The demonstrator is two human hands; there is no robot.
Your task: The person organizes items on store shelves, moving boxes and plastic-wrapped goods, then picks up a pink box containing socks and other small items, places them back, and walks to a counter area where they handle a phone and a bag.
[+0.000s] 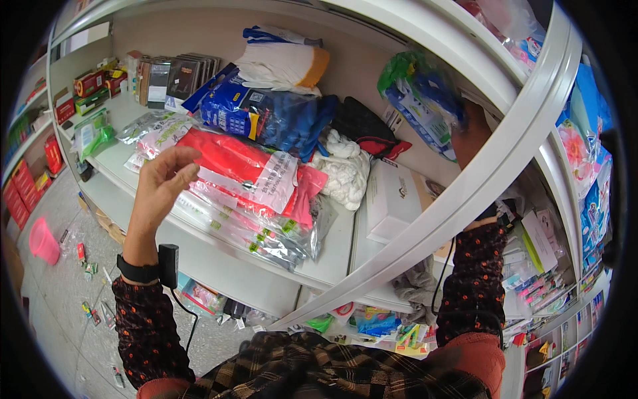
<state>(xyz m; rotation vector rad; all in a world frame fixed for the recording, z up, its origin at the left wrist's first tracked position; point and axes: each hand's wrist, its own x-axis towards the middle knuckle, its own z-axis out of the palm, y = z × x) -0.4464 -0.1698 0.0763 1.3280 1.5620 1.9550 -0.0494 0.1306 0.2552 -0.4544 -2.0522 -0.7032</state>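
My right hand [473, 130] is raised behind the white shelf post and closed on the edge of a clear plastic pack [422, 100] with green and blue in it. The post hides part of that wrist. My left hand [161, 189] hovers over the shelf's front edge with thumb and fingertips apart and nothing between them. Nearest to it lies a red plastic-wrapped pack [229, 159], on top of more clear bags [266, 233]. Behind these are a blue pack of gloves [256, 110] and a stack of white gloves [282, 63] with a yellow-orange edge.
White knitted gloves [342, 169], a black and red item [369, 126] and a white box [392, 199] stand right of the packs. The slanting white post [438, 219] crosses in front. Boxed goods [176, 76] line the back left. A pink bin [44, 239] and small litter are on the floor.
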